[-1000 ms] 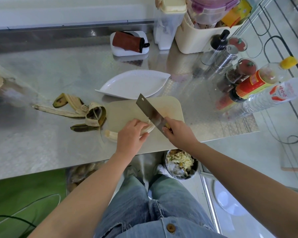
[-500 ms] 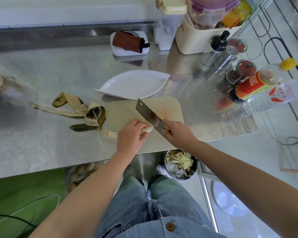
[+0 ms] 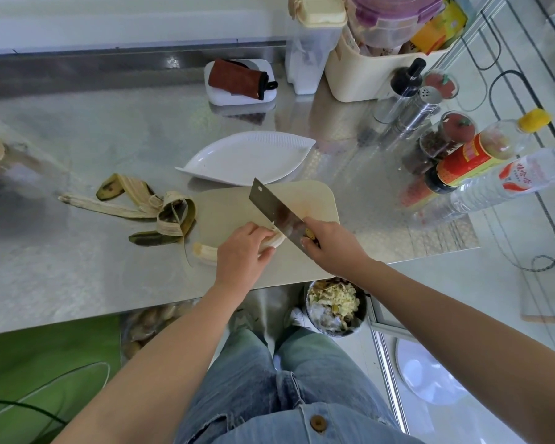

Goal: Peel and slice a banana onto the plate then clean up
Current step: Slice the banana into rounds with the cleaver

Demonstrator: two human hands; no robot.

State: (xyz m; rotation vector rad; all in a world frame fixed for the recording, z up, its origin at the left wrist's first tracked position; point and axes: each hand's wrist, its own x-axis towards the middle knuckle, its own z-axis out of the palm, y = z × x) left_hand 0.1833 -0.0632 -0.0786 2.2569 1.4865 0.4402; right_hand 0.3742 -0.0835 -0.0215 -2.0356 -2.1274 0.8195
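Note:
A peeled banana [image 3: 205, 252] lies across the near part of a cream cutting board [image 3: 225, 213]. My left hand [image 3: 242, 251] covers its middle and holds it down, fingers curled over it. My right hand [image 3: 330, 248] grips the handle of a cleaver [image 3: 274, 211], whose blade stands at the banana's right end, touching it. A white leaf-shaped plate [image 3: 247, 158] sits just behind the board with nothing on it. The banana peel [image 3: 148, 209] lies spread on the steel counter left of the board.
Bottles [image 3: 481, 158], shakers [image 3: 410, 107] and spice jars crowd the counter's right side. A cream bin [image 3: 359, 78] and a white dish holding a brown pouch [image 3: 237, 80] stand at the back. A scrap-filled bin [image 3: 334, 302] sits on the floor under the counter edge.
The cleaver came down from a raised position onto the banana's right end. My left hand stayed on the banana.

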